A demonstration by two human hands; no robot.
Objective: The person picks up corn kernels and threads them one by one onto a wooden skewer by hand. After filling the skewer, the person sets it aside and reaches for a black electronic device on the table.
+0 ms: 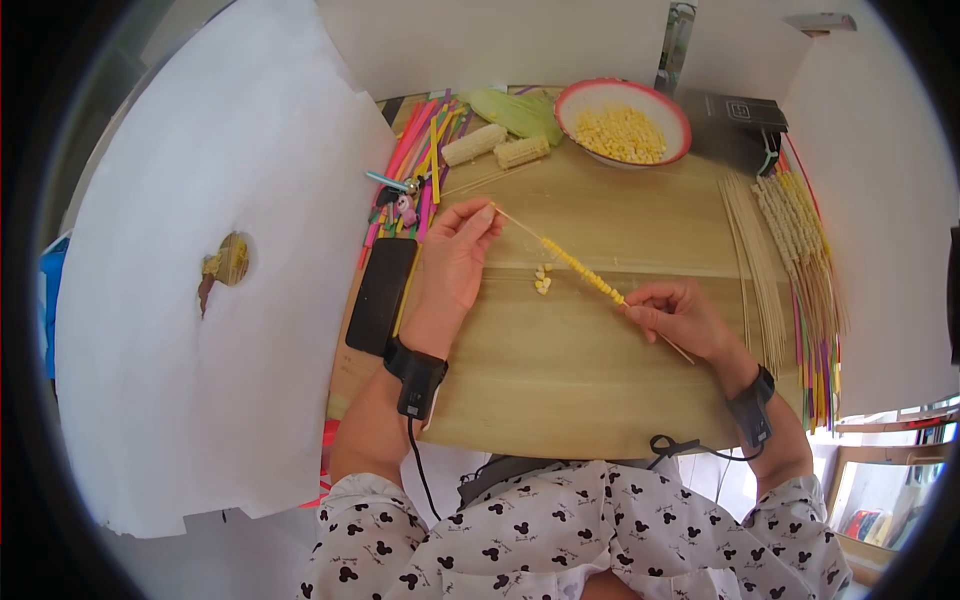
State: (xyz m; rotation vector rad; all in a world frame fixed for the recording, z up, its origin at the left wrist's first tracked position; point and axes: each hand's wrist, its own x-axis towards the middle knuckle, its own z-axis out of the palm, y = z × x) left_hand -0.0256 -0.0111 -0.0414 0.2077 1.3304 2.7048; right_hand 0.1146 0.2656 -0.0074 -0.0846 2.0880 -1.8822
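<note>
Both hands hold one thin wooden skewer slantwise above the table. A row of yellow corn kernels is threaded along its middle. My left hand pinches the skewer's upper left end between thumb and fingertips. Lower down, my right hand grips it just past the last kernel, and the bare end sticks out below the fingers. On the tabletop under the skewer lies a small heap of loose kernels. A red-rimmed white bowl at the back holds many more kernels.
Stripped corn cobs lie by a green husk at the back. Colourful strips, a pen and a black phone are on the left. Bare skewers and a bundle of pale, textured sticks line the right.
</note>
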